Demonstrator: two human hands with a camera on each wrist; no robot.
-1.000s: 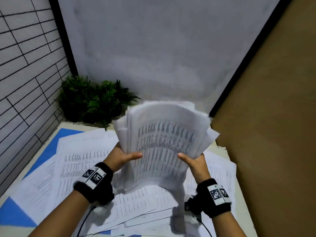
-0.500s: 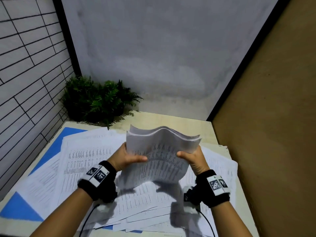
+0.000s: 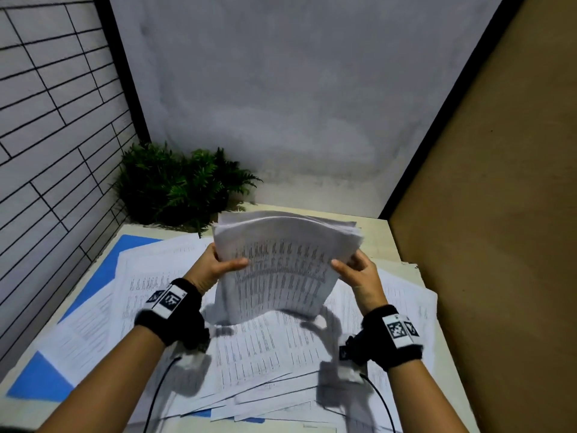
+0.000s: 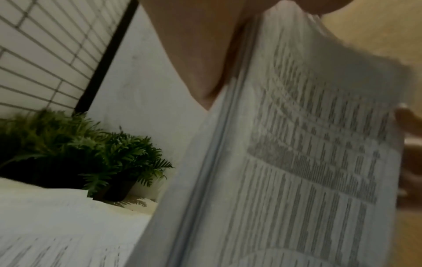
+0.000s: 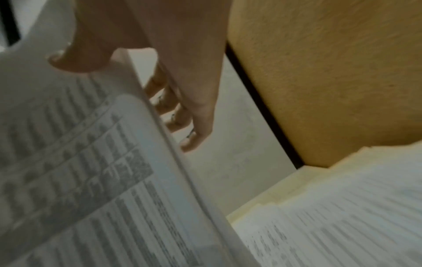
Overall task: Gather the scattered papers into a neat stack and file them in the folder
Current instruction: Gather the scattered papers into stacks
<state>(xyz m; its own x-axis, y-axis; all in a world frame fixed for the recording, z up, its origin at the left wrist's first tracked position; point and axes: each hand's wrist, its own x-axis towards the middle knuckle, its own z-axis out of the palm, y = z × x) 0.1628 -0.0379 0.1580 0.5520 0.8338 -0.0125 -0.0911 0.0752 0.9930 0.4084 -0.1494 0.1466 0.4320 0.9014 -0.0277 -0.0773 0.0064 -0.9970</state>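
Observation:
A thick stack of printed papers [image 3: 282,267] stands on edge above the table, bowed at the top. My left hand [image 3: 218,267] grips its left side, thumb on the front sheet. My right hand [image 3: 356,270] grips the right side the same way. The left wrist view shows the stack [image 4: 297,162] close up, and the right wrist view shows the stack [image 5: 91,180] with my fingers [image 5: 182,115] behind it. More loose sheets [image 3: 249,354] lie spread over the blue folder [image 3: 40,382] on the table.
A green fern plant [image 3: 175,185] sits in the back left corner. A tiled wall [image 3: 46,120] runs along the left and a brown board [image 3: 499,214] along the right. The pale table [image 3: 374,232] shows bare at the back.
The stack dropped from a raised, fanned position onto its bottom edge and its sheets now sit more evenly together. Both hands kept their grip on the sides.

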